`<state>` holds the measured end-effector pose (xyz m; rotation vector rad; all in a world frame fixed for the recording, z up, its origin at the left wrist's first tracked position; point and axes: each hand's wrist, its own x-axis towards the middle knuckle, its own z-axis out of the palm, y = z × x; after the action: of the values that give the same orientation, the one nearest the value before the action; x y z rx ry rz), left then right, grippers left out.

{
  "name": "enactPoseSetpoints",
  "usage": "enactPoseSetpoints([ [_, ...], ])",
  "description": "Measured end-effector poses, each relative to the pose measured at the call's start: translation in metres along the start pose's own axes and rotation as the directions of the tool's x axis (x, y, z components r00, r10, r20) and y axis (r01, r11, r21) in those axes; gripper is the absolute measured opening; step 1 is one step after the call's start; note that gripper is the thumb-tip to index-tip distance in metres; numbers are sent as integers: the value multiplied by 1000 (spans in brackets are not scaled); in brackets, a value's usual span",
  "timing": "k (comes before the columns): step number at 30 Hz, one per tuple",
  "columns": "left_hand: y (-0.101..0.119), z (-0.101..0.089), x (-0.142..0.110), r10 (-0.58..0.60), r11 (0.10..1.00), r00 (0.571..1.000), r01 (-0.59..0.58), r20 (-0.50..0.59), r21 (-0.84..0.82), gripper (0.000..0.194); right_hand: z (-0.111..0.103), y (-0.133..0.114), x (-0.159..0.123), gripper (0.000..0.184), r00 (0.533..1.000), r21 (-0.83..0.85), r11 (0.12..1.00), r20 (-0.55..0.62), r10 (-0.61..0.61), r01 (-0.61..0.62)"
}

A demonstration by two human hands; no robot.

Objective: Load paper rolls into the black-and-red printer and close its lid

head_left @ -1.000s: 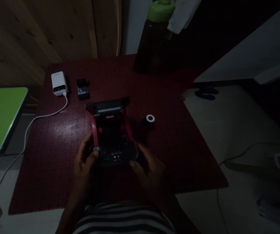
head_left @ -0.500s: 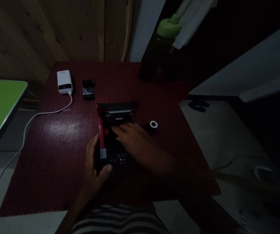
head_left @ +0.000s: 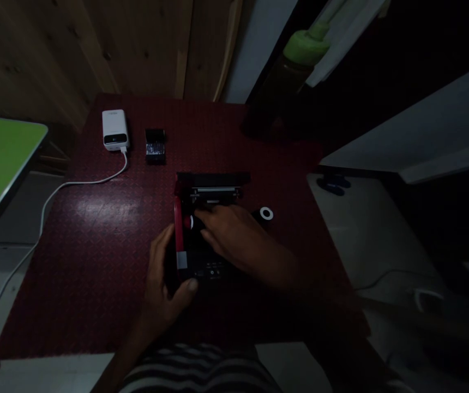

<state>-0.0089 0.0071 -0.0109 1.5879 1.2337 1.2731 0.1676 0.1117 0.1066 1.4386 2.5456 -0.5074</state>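
Observation:
A small black and red printer [head_left: 199,273], probably a label printer, stands on the table with its lid [head_left: 214,179] up. My left hand [head_left: 163,278] braces its left side, thumb at the front corner and fingers along the red side wall. Inside the open bay, my right hand [head_left: 234,234] has its fingers bent down around a dark roll; only the roll's pale round end [head_left: 192,222] shows, beside a red holder. The right fingertips are mostly hidden in shadow. Another dark roll with a white core [head_left: 266,213] lies just right of the printer.
A white power bank [head_left: 114,131] with a white cable [head_left: 91,182] sits at the back left of the red table [head_left: 107,262]. Beside it is a small black object [head_left: 155,146]. A green-capped bottle [head_left: 306,49] stands at the back right. A green surface [head_left: 5,158] adjoins on the left.
The roll's pale round end now shows by the red holder inside the printer. My right hand stays in the bay. The whole view has shifted slightly, moving things rightward.

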Motion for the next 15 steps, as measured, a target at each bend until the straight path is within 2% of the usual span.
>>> enactPoseSetpoints([
  [3,0,-1,0,18,1000,1000,-18,4,10,79,-3,-6,-13,30,994,-56,998,-102,-28,22],
  [5,0,-2,0,12,1000,1000,-13,14,16,79,-3,-3,-28,27,968,-34,996,-237,-85,79],
  [7,0,-2,0,-12,1000,1000,12,19,12,79,-2,9,-51,24,899,59,987,-423,-112,150],
  [8,0,-2,0,-22,1000,1000,22,14,8,79,-1,18,-65,24,857,124,977,-508,-88,174],
  [10,0,-2,0,-37,999,999,37,4,2,78,6,39,-97,25,792,281,944,-609,35,174],
  [11,0,-2,0,-43,999,999,43,4,0,77,12,49,-112,26,776,364,919,-619,120,149],
  [13,1,-3,0,-55,998,998,55,-4,-2,77,30,66,-139,28,749,536,840,-590,302,84],
  [15,2,-4,0,-84,996,996,84,6,-6,77,54,75,-153,28,737,689,724,-500,455,21],
])
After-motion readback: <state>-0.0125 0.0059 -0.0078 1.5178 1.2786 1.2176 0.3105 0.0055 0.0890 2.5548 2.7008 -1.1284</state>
